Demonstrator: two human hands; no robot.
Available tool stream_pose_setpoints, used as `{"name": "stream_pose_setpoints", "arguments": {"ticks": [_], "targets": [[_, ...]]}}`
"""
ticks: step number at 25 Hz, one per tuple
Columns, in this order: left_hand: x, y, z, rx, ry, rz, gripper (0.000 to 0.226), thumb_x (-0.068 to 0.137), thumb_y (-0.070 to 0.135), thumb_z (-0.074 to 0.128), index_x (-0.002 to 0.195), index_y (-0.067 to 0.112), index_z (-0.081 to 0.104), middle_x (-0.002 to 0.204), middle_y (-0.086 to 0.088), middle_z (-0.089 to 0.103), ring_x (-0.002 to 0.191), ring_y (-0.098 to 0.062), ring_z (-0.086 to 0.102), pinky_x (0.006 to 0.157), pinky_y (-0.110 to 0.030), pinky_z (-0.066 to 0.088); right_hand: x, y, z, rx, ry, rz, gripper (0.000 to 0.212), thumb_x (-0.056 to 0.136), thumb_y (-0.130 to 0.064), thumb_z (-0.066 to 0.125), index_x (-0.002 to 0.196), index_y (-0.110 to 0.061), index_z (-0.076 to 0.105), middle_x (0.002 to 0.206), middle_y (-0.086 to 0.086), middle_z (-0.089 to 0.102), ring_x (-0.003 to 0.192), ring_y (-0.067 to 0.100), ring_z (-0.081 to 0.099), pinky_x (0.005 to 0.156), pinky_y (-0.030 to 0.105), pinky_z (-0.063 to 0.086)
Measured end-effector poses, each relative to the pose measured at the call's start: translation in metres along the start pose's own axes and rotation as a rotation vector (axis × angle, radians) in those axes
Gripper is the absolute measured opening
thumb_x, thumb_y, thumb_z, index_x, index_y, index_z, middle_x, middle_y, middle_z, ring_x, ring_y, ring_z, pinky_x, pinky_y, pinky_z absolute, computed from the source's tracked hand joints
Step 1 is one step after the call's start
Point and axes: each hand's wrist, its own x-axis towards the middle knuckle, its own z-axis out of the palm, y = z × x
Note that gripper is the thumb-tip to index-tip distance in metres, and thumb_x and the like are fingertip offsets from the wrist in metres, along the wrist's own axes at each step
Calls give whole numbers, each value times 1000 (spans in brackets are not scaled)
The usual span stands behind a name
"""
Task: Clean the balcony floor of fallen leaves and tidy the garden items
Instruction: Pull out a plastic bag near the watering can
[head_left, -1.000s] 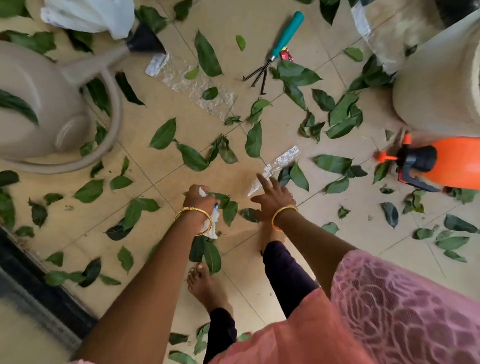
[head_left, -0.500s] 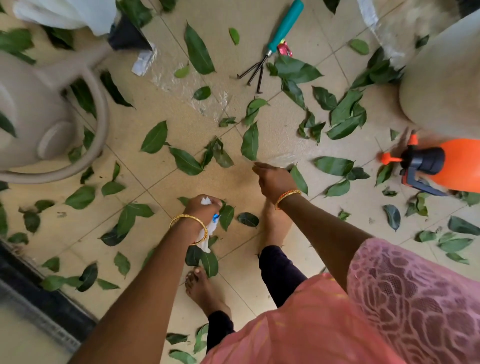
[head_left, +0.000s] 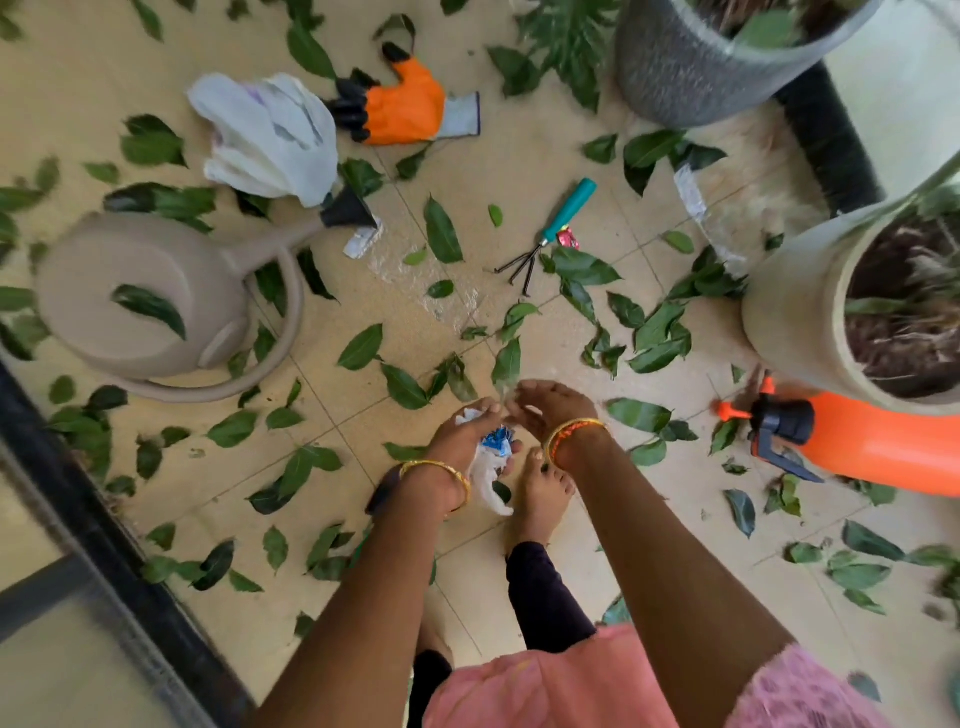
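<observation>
Green fallen leaves (head_left: 442, 231) lie scattered over the tan tiled floor (head_left: 363, 415). My left hand (head_left: 457, 441) grips a crumpled bundle of white and blue wrappers (head_left: 491, 462) that hangs below the palm. My right hand (head_left: 550, 408) is right beside it, fingertips curled and touching the left fingers. It pinches a thin clear plastic wrapper (head_left: 506, 400), which is blurred. Both hands are above my bare feet. A teal-handled hand rake (head_left: 561, 218) and an orange glove (head_left: 402, 104) lie further out on the floor.
A beige watering can (head_left: 140, 291) lies at the left, with a white cloth (head_left: 270, 135) by its spout. An orange sprayer (head_left: 883, 441), a beige pot (head_left: 789, 322) and a grey pot (head_left: 675, 67) stand at the right. A clear plastic sheet (head_left: 431, 280) lies mid-floor. A black door track (head_left: 104, 535) runs along the left.
My right hand reached to the clear wrapper on the floor, closed on it and brought it back to my left hand. The view has tilted up, showing the glove and pots.
</observation>
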Motion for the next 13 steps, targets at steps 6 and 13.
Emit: {"name": "stream_pose_setpoints", "arguments": {"ticks": [6,13], "targets": [[-21,-7,1,-63,229,27,88,44,71,78,108,12,65,105,-12,70,97,-29,67,92,-43,51,-35,10,18,-740,15,-220,15,79,-14,72,87,-17,60,75,8,69,61,14,63,53,21,51],[-37,32,-15,-185,256,-53,40,75,39,72,96,7,61,86,-8,60,83,-23,57,82,-30,44,-36,7,54,-1283,-184,-339,17,76,-31,64,77,-16,71,91,9,70,91,24,62,82,34,52]]}}
